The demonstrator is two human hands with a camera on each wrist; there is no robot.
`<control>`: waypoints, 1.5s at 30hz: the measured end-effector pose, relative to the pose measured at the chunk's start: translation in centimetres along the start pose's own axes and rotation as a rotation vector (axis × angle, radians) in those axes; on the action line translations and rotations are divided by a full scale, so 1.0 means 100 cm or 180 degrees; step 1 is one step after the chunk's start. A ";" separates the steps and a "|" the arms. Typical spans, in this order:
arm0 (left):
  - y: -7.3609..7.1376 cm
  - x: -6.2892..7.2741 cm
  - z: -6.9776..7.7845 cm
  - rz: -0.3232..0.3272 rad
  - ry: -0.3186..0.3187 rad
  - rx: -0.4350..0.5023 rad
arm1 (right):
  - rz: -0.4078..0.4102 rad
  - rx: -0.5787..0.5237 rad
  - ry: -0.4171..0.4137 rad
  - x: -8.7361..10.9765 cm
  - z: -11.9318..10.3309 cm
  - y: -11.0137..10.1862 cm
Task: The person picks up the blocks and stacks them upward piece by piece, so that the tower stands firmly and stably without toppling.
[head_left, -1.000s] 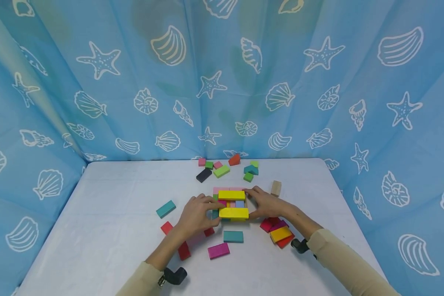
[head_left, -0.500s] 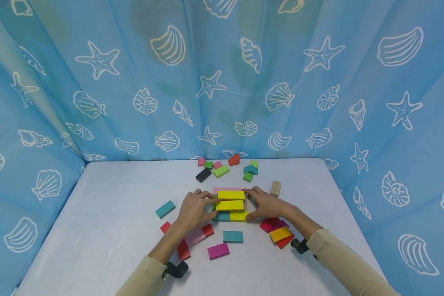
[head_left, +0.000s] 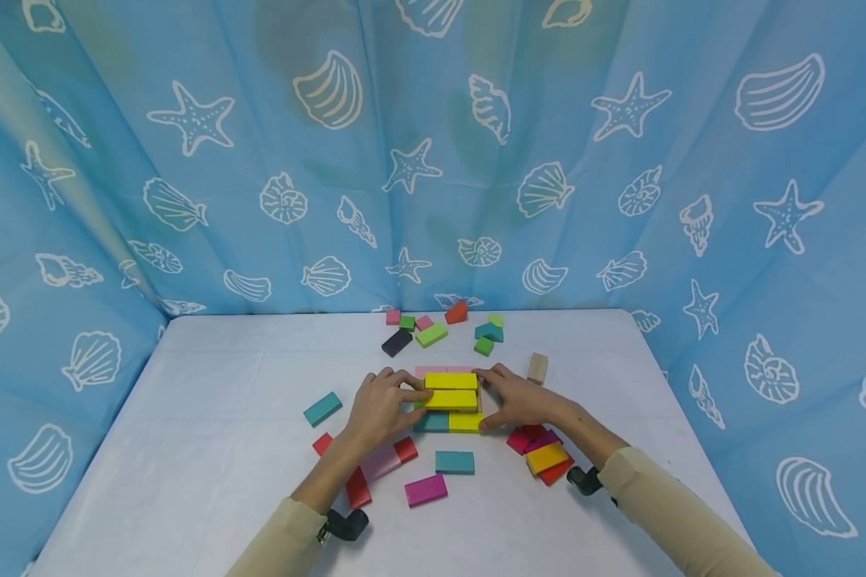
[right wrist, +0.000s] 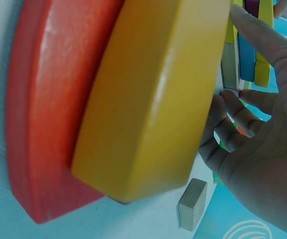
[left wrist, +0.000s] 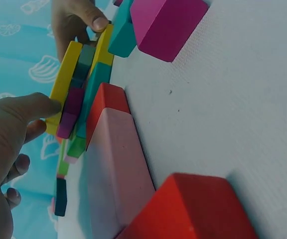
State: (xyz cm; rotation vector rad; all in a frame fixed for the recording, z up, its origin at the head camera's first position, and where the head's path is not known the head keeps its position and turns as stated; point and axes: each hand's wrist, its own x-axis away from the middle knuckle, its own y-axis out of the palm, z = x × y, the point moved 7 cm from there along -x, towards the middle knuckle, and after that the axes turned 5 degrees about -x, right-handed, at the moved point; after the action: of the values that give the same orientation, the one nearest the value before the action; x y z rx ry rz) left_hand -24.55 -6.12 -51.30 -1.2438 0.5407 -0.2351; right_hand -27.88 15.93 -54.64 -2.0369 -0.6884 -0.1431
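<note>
In the middle of the table a low structure of wooden blocks has two long yellow blocks side by side on top. My left hand [head_left: 375,409] pinches the left end of the front yellow block [head_left: 453,400]; the rear yellow block [head_left: 451,381] lies just behind it. A teal block [head_left: 431,422] and a lower yellow block [head_left: 465,423] form the structure's front edge. Around its right end my right hand [head_left: 523,399] is spread, thumb at the lower yellow block's corner and fingers toward the back. Magenta and teal blocks show under the top layer in the left wrist view.
Red and pink blocks [head_left: 380,462] lie by my left forearm. A teal block [head_left: 455,462] and a magenta block [head_left: 426,490] lie in front. Near my right wrist is a pile with an orange-yellow block [head_left: 547,457]. Several small blocks, including a black one [head_left: 397,342], sit behind.
The front yellow block has moved back, away from me, against the rear yellow one, with my left hand following it. This uncovers the structure's front edge. My right hand stays in place.
</note>
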 end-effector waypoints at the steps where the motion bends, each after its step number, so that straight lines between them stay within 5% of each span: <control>1: 0.000 0.000 0.000 0.0000 0.0003 -0.0001 | 0.0000 -0.0002 -0.0002 0.000 0.000 0.000; 13: 0.000 -0.003 0.001 0.0051 0.0078 0.0047 | 0.0038 0.0046 -0.0007 0.001 0.001 0.000; 30: -0.001 -0.010 -0.005 -0.0029 -0.0233 0.0258 | 0.0003 0.0102 -0.0002 -0.001 0.002 0.001; 38: 0.016 -0.018 -0.013 -0.0505 -0.0269 0.0588 | -0.0014 -0.0012 0.0008 0.002 0.000 0.001; 45: 0.016 -0.020 -0.014 -0.0475 -0.0228 0.0562 | 0.0011 0.0029 -0.0023 0.001 -0.001 0.000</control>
State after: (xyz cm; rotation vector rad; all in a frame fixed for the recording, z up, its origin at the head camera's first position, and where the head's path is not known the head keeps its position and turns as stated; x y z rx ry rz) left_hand -27.20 -5.84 -52.61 -1.1169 0.3574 -0.3551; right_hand -27.76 15.88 -54.59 -2.0306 -0.6889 -0.1305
